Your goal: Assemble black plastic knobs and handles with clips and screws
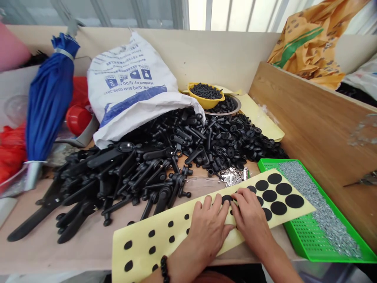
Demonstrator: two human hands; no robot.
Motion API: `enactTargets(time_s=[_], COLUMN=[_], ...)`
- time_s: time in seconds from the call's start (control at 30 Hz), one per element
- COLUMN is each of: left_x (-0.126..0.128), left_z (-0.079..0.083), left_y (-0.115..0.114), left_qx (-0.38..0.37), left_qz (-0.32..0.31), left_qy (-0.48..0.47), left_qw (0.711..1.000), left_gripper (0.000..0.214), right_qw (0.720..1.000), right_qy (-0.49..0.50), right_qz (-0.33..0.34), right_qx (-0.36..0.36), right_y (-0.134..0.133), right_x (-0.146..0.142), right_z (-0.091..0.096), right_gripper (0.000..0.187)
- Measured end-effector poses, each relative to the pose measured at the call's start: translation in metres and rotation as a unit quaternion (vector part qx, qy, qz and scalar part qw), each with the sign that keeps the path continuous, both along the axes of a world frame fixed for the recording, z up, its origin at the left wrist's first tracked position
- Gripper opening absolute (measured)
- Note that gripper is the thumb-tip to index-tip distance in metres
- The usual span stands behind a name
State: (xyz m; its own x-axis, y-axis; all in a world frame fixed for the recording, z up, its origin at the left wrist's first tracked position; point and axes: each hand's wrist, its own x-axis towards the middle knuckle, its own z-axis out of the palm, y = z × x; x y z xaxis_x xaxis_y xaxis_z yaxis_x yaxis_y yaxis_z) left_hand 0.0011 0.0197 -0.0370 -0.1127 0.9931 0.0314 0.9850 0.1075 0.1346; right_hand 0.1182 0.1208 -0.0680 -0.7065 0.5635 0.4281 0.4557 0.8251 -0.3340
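A yellow backing sheet (pixel 138 236) with black round adhesive pads (pixel 269 195) lies across the table's front. Larger pads are on its right end, while small black dots (pixel 152 249) run along the left. My left hand (pixel 207 224) rests on the sheet with its fingers stretched out, holding nothing. Close beside it, my right hand (pixel 250 216) has its thumb and fingertips drawn together at the edge of a black round pad (pixel 226 199) on the sheet. The fingers partly hide that pad.
Black plastic arms (pixel 132 177) and round black parts (pixel 232 141) are heaped behind the sheet, spilling from a white sack (pixel 132 86). Small metal plates (pixel 234 176) lie near. A green basket (pixel 306 247) of screws stands right, by a wooden board (pixel 318 129). A yellow bowl (pixel 206 103) sits behind.
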Motion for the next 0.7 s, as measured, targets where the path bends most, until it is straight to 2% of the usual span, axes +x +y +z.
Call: enactTargets(time_s=[0.1, 0.27, 0.37, 0.47, 0.57, 0.7], left_x=[0.0, 0.0, 0.0, -0.001, -0.001, -0.002], left_z=[-0.003, -0.006, -0.006, -0.007, -0.008, -0.008], left_y=[0.001, 0.003, 0.003, 0.002, 0.001, 0.0], left_qx=[0.009, 0.016, 0.022, 0.024, 0.026, 0.028], left_qz=[0.003, 0.003, 0.004, 0.003, -0.001, -0.004], left_qy=[0.006, 0.013, 0.015, 0.015, 0.015, 0.011], left_qw=[1.0, 1.0, 1.0, 1.0, 1.0, 1.0], left_gripper=[0.048, 0.045, 0.049, 0.05, 0.05, 0.049], right_qw=[1.0, 0.995, 0.999, 0.999, 0.997, 0.999], right_qy=[-0.018, 0.03, 0.023, -0.04, -0.071, -0.035], right_qz=[-0.006, 0.032, 0.014, -0.003, -0.018, -0.004], right_qx=[-0.003, -0.095, -0.04, 0.022, 0.021, -0.016], right_y=[-0.001, -0.002, 0.001, 0.003, 0.005, 0.006], right_x=[-0.004, -0.001, 0.001, -0.001, -0.003, -0.003], right_z=[0.003, 0.01, 0.01, 0.008, 0.007, 0.006], right_gripper=[0.012, 0.01, 0.01, 0.01, 0.011, 0.01])
